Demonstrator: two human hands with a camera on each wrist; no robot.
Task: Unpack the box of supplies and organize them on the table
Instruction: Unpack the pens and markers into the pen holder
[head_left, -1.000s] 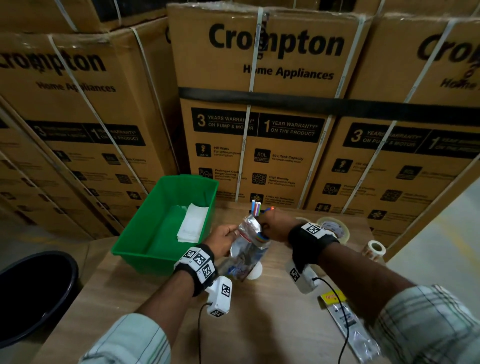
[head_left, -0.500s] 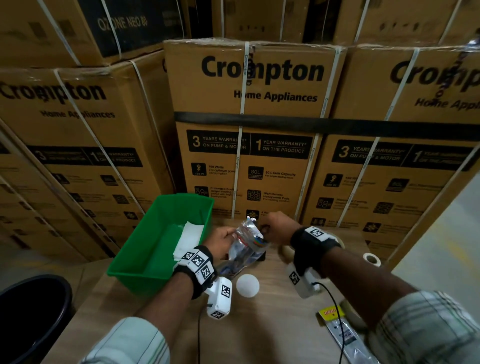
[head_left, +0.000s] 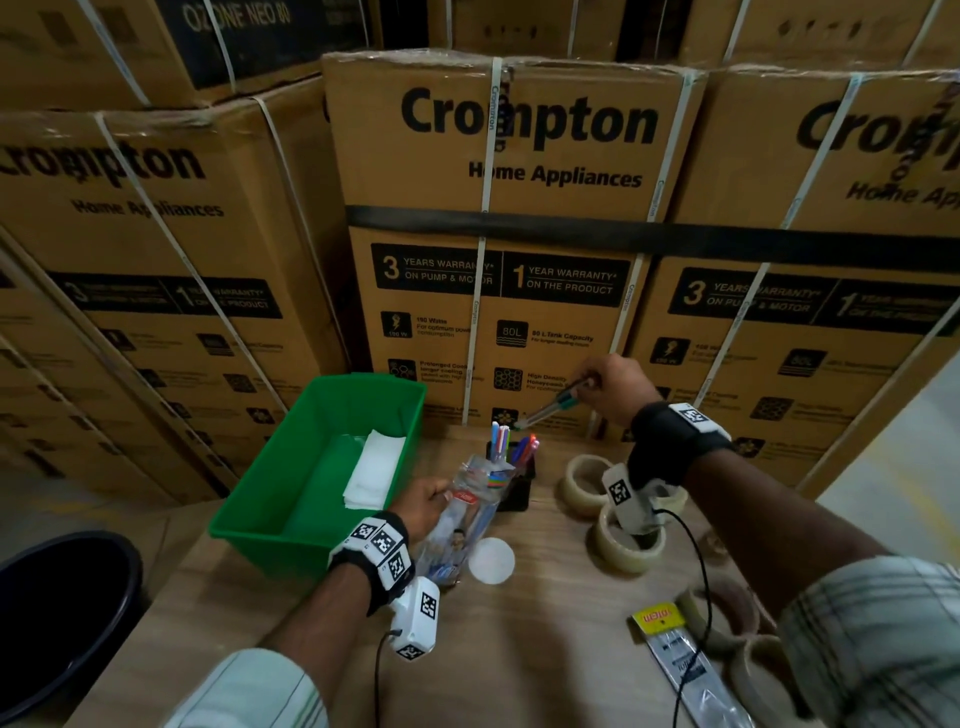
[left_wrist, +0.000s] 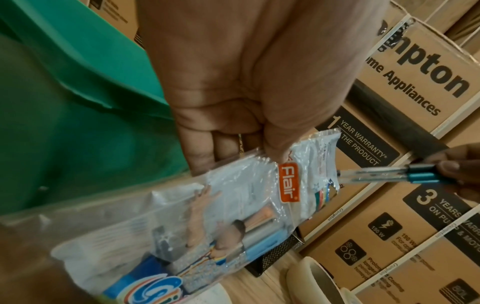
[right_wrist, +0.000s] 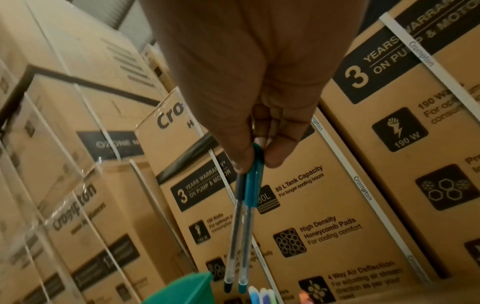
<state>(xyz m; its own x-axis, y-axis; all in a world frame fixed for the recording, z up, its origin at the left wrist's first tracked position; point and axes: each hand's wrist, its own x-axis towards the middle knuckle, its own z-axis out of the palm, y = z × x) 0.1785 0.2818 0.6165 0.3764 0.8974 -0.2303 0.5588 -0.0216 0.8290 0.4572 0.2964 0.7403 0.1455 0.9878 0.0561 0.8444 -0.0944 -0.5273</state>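
My left hand (head_left: 423, 506) (left_wrist: 259, 144) grips a clear plastic pen packet (head_left: 465, 512) (left_wrist: 197, 216) with an orange "Flair" tag, held over the table beside the green bin (head_left: 291, 525). My right hand (head_left: 605, 382) (right_wrist: 255, 156) is raised above and behind the packet and pinches two clear pens (head_left: 553, 405) (left_wrist: 384, 174) (right_wrist: 241, 232), one with a teal cap, one dark. Their tips point down toward a black mesh pen holder (head_left: 517, 483) that has several coloured pens standing in it.
Folded white paper (head_left: 374, 470) lies in the green bin. Several tape rolls (head_left: 621, 540), a white round disc (head_left: 491, 561) and a long packet with a yellow label (head_left: 680, 660) lie on the wooden table (head_left: 519, 649). Stacked cartons (head_left: 519, 234) wall the back. A black bin (head_left: 62, 613) stands at left.
My right hand has drawn two pens out of the packet and lifted them up to the right. The head view has tilted up, and the pen holder and tape rolls now show.
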